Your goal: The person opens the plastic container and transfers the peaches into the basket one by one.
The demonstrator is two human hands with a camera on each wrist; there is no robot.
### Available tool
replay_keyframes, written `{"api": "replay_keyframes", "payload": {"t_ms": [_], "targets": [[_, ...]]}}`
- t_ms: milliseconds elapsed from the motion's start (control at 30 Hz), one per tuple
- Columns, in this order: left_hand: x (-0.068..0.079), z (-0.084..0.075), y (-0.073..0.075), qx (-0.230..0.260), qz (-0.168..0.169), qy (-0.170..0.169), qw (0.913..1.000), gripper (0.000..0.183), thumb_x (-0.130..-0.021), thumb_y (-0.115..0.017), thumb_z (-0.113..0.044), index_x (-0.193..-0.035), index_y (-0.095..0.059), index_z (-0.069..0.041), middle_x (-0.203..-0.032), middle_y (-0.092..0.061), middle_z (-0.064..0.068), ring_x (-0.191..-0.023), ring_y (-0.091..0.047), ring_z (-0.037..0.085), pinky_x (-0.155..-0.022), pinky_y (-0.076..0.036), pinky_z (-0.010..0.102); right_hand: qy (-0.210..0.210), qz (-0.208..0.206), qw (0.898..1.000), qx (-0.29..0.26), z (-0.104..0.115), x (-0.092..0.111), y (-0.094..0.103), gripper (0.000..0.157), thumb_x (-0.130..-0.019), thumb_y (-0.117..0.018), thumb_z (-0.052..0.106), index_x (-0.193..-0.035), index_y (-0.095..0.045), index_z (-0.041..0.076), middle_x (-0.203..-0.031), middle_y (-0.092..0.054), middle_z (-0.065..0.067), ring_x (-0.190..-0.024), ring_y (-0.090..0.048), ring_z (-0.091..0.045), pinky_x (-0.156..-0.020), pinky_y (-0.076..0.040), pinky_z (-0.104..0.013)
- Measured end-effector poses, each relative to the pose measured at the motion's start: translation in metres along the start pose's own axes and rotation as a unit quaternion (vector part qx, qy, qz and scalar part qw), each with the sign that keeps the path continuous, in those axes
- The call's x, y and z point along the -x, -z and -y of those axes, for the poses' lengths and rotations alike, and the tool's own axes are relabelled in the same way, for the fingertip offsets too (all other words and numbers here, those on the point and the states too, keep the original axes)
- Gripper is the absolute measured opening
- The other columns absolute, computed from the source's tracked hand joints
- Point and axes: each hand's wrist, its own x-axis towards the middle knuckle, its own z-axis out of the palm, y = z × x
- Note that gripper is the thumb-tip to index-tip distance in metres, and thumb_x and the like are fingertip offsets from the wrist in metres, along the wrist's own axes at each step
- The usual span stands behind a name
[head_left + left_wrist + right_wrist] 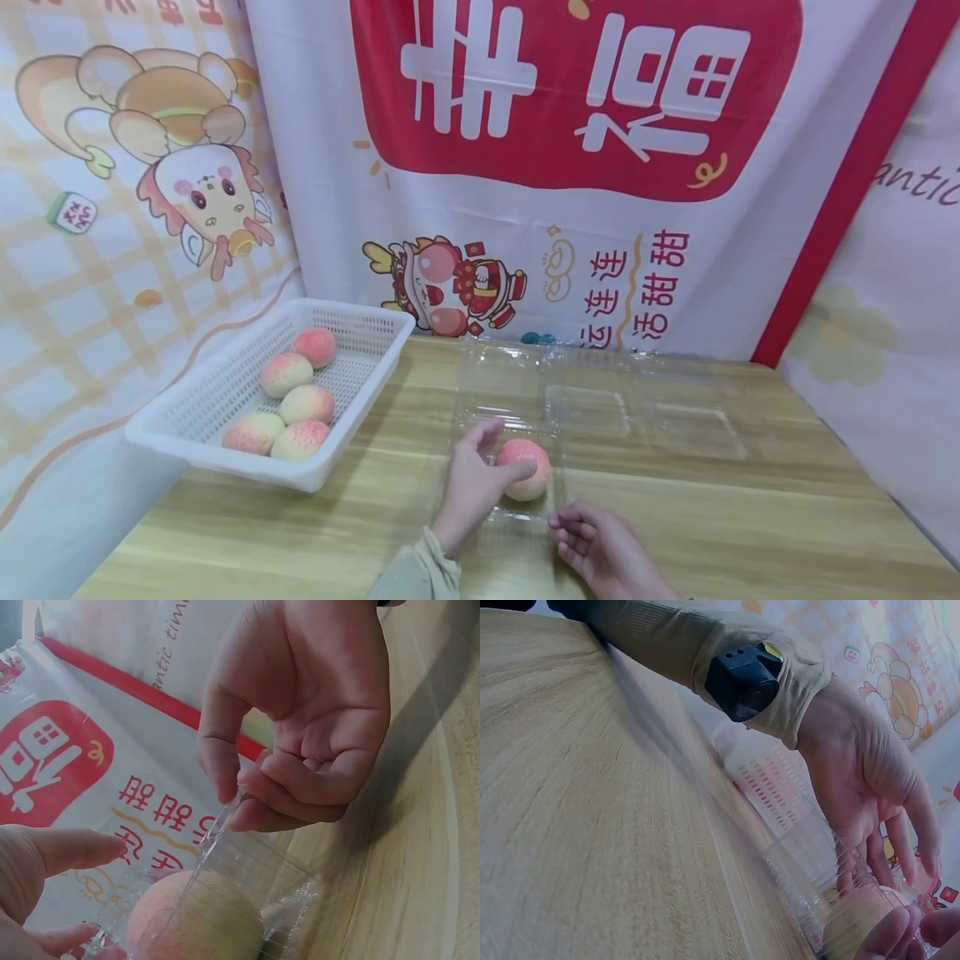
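Note:
A pink and cream peach sits in one half of an unfolded clear plastic clamshell box. My left hand is over the left side of that half, its thumb and fingers spread around the peach; in the left wrist view there is a gap between the thumb and the peach. At the box's near right corner, my right hand pinches the clear rim between thumb and forefinger, the other fingers curled. The right wrist view shows the left hand beyond the box, with part of the peach hidden by the right fingers.
To the left stands a white perforated basket holding several more peaches. More clear plastic boxes lie on the wooden table toward the back right. Printed cloths hang behind and at the sides.

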Motion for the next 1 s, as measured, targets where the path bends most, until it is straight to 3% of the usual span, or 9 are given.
{"api": "replay_keyframes", "payload": {"t_ms": [333,667,1000], "targets": [[0.0015,0.007,-0.0055,0.014,0.012,0.023,0.9996,0.082,-0.066,-0.082,0.003,-0.138,-0.044,0.009,-0.14,-0.045,0.029,-0.13,-0.041,0.044,-0.109,-0.034,0.054,-0.001,-0.003,1.0,-0.001,-0.0012,0.0008,0.001,0.007,-0.092,-0.056,0.007,-0.089,-0.062,0.004,-0.089,-0.064,-0.005,-0.083,-0.058,-0.012,-0.078,-0.05,-0.022],[0.0012,0.008,-0.0071,-0.041,0.015,0.026,0.9987,0.082,-0.061,-0.082,0.007,-0.135,-0.048,0.008,-0.125,-0.057,0.025,-0.113,-0.056,0.039,-0.096,-0.048,0.052,0.0,-0.002,1.0,0.012,-0.0008,0.0006,0.001,0.009,-0.092,-0.055,0.007,-0.089,-0.063,0.004,-0.089,-0.064,-0.004,-0.083,-0.057,-0.012,-0.079,-0.05,-0.023],[0.0031,0.0046,-0.0067,-0.067,0.018,0.025,0.9973,0.081,-0.059,-0.085,0.007,-0.132,-0.05,0.01,-0.12,-0.06,0.023,-0.107,-0.059,0.038,-0.093,-0.051,0.051,-0.001,-0.004,1.0,0.007,-0.0007,0.0007,0.0008,0.008,-0.092,-0.055,0.007,-0.088,-0.062,0.005,-0.088,-0.064,-0.004,-0.083,-0.058,-0.012,-0.078,-0.05,-0.023]]}}
